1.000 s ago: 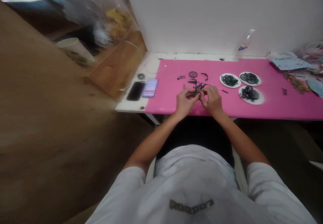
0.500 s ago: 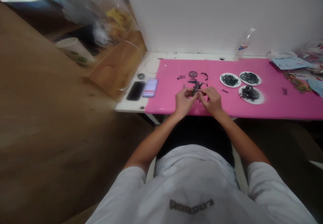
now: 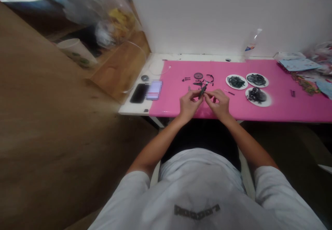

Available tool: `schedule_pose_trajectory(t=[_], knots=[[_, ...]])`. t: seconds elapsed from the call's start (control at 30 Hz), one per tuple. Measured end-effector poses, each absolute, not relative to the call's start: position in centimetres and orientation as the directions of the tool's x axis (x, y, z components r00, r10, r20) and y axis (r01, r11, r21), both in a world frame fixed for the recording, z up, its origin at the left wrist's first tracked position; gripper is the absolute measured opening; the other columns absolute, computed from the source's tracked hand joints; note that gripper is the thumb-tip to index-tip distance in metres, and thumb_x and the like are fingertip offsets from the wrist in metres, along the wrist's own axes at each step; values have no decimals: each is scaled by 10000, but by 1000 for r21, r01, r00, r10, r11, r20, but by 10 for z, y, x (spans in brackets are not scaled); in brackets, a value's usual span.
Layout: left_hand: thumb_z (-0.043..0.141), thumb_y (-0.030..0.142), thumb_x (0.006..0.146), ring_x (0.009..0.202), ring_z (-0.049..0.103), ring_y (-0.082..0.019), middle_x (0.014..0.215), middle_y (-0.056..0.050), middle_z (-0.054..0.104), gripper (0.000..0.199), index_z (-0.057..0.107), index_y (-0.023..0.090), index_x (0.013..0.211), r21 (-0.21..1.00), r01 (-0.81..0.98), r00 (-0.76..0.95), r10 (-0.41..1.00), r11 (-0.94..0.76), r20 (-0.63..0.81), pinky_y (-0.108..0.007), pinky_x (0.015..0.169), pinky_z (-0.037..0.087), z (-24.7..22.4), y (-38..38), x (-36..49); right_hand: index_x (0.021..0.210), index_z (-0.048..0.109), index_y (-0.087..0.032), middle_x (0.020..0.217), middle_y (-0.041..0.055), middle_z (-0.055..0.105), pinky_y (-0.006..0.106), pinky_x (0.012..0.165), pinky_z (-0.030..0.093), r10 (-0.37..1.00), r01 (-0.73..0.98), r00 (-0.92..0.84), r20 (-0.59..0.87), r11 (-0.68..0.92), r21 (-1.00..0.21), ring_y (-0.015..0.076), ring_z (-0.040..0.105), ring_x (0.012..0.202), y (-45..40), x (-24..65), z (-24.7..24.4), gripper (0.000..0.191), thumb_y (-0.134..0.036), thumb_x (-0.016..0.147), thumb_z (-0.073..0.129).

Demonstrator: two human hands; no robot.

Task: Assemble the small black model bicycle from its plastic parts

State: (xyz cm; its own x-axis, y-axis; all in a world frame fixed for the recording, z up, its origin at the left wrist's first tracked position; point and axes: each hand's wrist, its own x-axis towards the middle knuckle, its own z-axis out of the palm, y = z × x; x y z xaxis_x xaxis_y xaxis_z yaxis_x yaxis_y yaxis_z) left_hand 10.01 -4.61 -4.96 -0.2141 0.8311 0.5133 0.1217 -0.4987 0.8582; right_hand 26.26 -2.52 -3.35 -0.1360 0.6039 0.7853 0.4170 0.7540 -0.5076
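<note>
Between my fingertips is a small dark toy bicycle (image 3: 202, 91), as far as its shape shows; the fingers hide part of it. My left hand (image 3: 188, 103) pinches it from the left, fingers closed. From the other side my right hand (image 3: 219, 104) grips its lower end with thumb and fingertips. Just beyond the hands, on the pink mat (image 3: 178, 71), lie a dark wheel (image 3: 198, 75), a curved black strip (image 3: 212, 78) and several small black pieces (image 3: 186, 79). A small screwdriver (image 3: 229, 92) rests right of my right hand.
On the right stand three white plates (image 3: 269, 102) heaped with dark parts. A phone (image 3: 138, 93) and a blurred-out pale box (image 3: 154, 90) lie at the left. A clear bottle (image 3: 252, 41) is by the wall. Plastic packets (image 3: 298, 65) fill the far right.
The toy bicycle has been turned between my fingers, so it shows a narrower side and its thin far end points away. Both hands stay in nearly the same place.
</note>
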Motion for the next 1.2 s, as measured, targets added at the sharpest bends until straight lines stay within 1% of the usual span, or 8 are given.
schedule_pose_trajectory(t=[0.17,0.37,0.5,0.67,0.87,1.03,1.2], knots=[[879,362,912,940,845,-237,1034,-90,851,235,827,215,1087,842,165,-227,811,-514,539,-262,605,585,-49,-47,101,1026,865,-260,823,56,783,379,607,558,576,382,-120,808,778,-499,211,652,714,-28,263,-29,184,-400,1035,746],[865,322,909,937,838,-228,1062,-80,850,212,830,235,1099,828,212,-233,796,-519,559,-278,626,602,-50,-48,101,1023,861,-275,810,46,776,374,586,547,582,372,-98,807,774,-513,214,657,718,-29,263,-26,179,-419,1029,755],[867,293,895,925,832,-220,1072,-75,850,224,838,244,1111,807,229,-231,774,-545,589,-279,615,598,-49,-49,100,1002,859,-274,800,46,773,378,593,550,563,349,-87,822,790,-504,213,656,706,-29,263,-26,173,-423,1021,772],[866,274,876,906,828,-214,1067,-62,855,229,845,256,1103,794,259,-240,760,-550,604,-284,613,611,-48,-49,99,982,864,-279,772,44,764,395,618,567,587,401,-92,804,761,-510,216,659,695,-30,263,-24,208,-459,1017,765],[858,264,871,889,827,-204,1073,-65,856,240,844,249,1110,771,244,-220,740,-589,635,-282,625,622,-47,-50,99,974,867,-273,752,43,760,393,609,553,548,377,-75,833,789,-485,209,653,669,-32,262,-21,245,-480,1028,748],[872,293,872,904,825,-209,1074,-68,855,239,843,247,1105,782,253,-208,757,-570,619,-291,645,634,-46,-51,98,968,864,-277,749,44,754,403,613,555,569,396,-83,818,772,-497,214,647,670,-32,263,-22,280,-520,1030,739],[880,314,869,906,826,-212,1065,-68,856,244,845,247,1101,782,262,-205,759,-566,618,-291,650,636,-47,-51,99,953,855,-275,742,40,747,414,634,553,542,434,-103,834,779,-453,218,639,667,-28,266,-26,309,-551,1031,740]])
